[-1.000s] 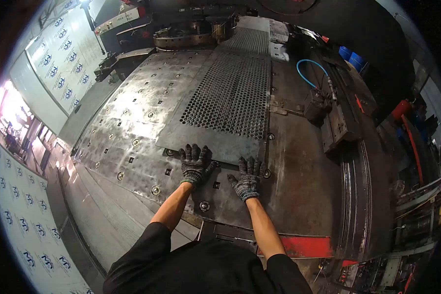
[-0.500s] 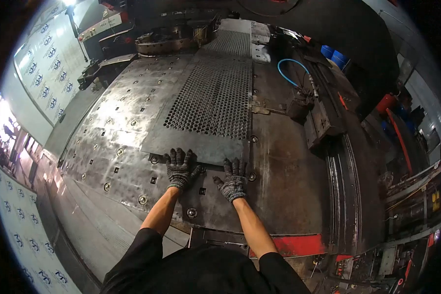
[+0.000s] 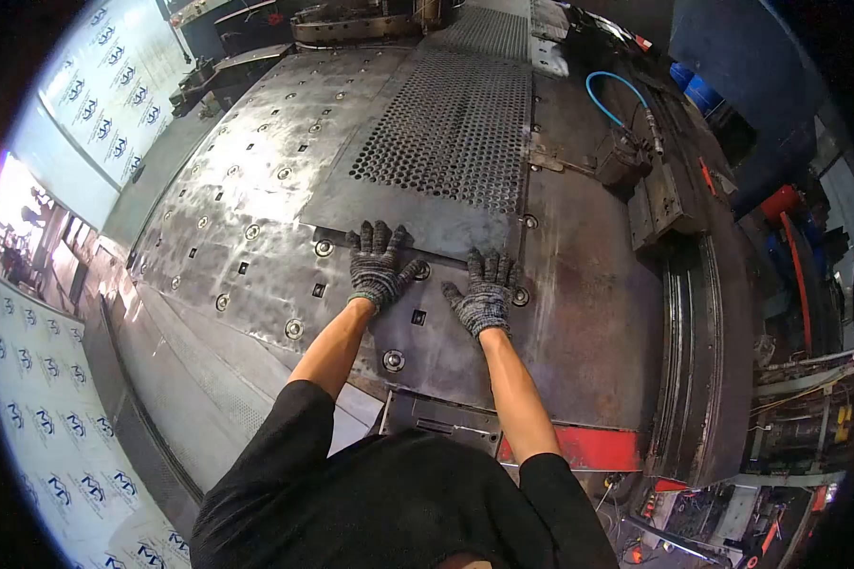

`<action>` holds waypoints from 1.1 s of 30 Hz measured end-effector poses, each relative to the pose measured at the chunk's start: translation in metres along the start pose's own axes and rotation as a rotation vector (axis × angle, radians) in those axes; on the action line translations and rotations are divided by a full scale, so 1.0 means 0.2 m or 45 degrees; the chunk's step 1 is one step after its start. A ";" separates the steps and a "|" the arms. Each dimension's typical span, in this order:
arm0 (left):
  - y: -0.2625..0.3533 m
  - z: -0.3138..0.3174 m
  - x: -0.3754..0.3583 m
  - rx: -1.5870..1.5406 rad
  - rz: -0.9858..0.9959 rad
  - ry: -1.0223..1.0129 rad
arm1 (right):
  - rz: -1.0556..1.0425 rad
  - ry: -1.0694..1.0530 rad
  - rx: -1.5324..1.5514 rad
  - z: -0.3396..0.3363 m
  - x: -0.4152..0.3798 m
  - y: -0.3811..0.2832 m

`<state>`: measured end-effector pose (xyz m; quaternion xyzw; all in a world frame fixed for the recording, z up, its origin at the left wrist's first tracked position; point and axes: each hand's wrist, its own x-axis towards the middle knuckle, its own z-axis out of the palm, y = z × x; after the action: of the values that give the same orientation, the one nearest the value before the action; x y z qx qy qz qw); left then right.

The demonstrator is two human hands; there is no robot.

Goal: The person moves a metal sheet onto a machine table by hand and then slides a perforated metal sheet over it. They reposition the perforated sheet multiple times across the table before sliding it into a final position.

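A long perforated metal sheet (image 3: 455, 123) lies flat on the steel machine table (image 3: 247, 190), its plain near edge toward me. My left hand (image 3: 378, 266), in a grey knit glove, rests flat with fingers spread against that near edge. My right hand (image 3: 487, 289), gloved the same way, lies flat beside it, fingertips at the sheet's edge near the right corner. Neither hand wraps around anything.
The table carries many ball rollers and square holes. A blue hose (image 3: 612, 90) and a clamp block (image 3: 659, 204) sit to the right, beside a rail. A red-edged frame (image 3: 588, 450) is below. Logo-printed panels (image 3: 104, 85) stand at left.
The perforated sheet has slid away from me across the table, with both hands following its near edge forward. The view has also shifted.
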<state>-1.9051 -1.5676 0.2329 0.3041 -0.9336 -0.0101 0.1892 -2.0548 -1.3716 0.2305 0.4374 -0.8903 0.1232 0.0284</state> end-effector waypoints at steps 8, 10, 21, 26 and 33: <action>-0.01 0.03 0.03 -0.077 -0.021 -0.023 | -0.006 0.036 0.053 0.03 0.03 0.01; -0.02 0.03 0.05 -0.038 -0.010 -0.028 | -0.006 0.032 0.063 0.00 0.05 0.01; 0.01 -0.01 0.06 -0.081 -0.029 -0.025 | 0.081 -0.024 -0.016 0.02 0.09 -0.01; 0.00 0.00 0.07 -0.073 -0.056 -0.049 | 0.025 -0.017 0.095 0.02 0.10 0.02; 0.00 0.00 0.08 -0.150 -0.129 -0.036 | 0.071 0.064 -0.004 0.08 0.09 0.01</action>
<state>-1.9170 -1.5759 0.2380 0.3390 -0.9174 -0.0788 0.1928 -2.0665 -1.3872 0.2169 0.4093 -0.9013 0.1334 0.0481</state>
